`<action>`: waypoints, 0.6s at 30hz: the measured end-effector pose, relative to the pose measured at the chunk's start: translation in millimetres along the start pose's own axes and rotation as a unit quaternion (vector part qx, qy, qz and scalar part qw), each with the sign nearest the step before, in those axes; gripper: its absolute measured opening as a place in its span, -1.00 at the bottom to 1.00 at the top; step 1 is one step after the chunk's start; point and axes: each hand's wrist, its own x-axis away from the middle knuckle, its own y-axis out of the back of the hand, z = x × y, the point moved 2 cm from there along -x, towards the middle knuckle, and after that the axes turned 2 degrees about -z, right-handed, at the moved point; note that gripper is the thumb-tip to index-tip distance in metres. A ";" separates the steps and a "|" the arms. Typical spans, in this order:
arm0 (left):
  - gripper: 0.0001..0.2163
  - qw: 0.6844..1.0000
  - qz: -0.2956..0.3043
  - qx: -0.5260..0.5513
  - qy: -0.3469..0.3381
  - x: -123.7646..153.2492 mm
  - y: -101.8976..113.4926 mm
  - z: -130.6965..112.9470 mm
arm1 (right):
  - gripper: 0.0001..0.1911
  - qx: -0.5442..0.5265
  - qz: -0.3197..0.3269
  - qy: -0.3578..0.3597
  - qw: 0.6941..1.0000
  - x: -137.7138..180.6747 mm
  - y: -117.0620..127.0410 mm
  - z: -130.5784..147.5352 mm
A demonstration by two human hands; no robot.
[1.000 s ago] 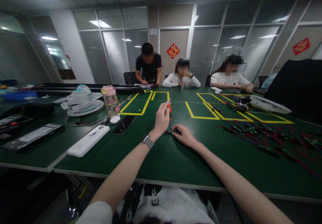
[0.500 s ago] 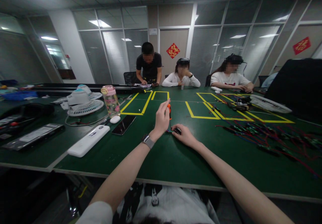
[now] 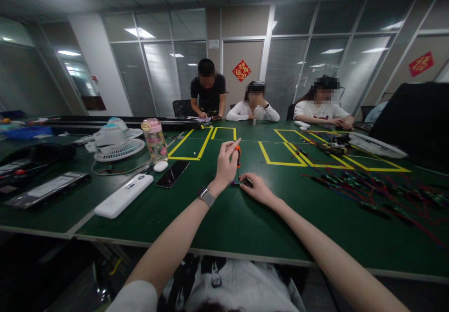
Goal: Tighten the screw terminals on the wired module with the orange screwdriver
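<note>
Upright over the table, a screwdriver [image 3: 239, 157] with an orange and black handle is gripped by my left hand [image 3: 226, 163], its index finger stretched out past the handle's top. The thin shaft runs down to a small circuit board [image 3: 235, 183] lying on the green table [image 3: 210, 223]. My right hand [image 3: 258, 189] pinches the board's right end, where a small black part [image 3: 248, 182] shows by the fingers. Where exactly the shaft's tip meets the board is too small to tell.
Left of my hands lie a black phone [image 3: 172, 174], a white power bank [image 3: 124, 196] and a white case [image 3: 160, 166]. A pink-lidded bottle [image 3: 155, 141] and fans [image 3: 119, 143] stand behind. Wired boards [image 3: 382, 190] spread at right. Several people sit or stand across the table.
My left fingers have shifted slightly to the right around the screwdriver's handle, which also sits a touch further right. My right hand and the board stay in place.
</note>
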 end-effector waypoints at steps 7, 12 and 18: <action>-0.66 0.999 -0.002 0.035 0.019 1.6 -3.2 4.2 | -0.88 0.000 0.000 -0.002 1.000 -0.2 0.5 0.2; -0.74 0.999 -0.030 -0.037 0.002 1.8 1.5 -1.6 | -0.89 0.003 0.005 0.000 1.000 -0.3 1.5 2.3; -0.67 1.000 -0.008 -0.018 0.004 0.6 1.7 -1.2 | -0.89 0.002 0.010 -0.008 1.000 -0.3 2.3 4.1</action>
